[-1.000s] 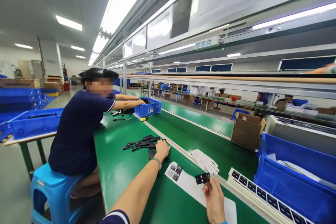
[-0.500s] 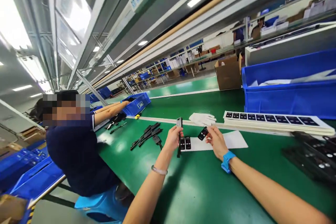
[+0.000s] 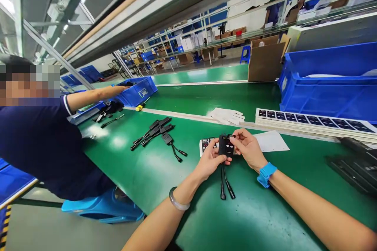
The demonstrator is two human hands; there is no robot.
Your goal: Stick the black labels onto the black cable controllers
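Gripping flat rectangular black plastic box (image 3: 221, 147) in left hand (image 3: 209, 161), above smooth glossy green tabletop (image 3: 256, 215), with two thin round dangling cables (image 3: 222, 182); pinching thin black label (image 3: 229, 148) in right hand (image 3: 249, 147), over box face.

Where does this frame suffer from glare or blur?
Head view: pale glare on the green table, towards the left; head view: dark pile smeared at the right edge; head view: left hand and black device look fairly sharp.
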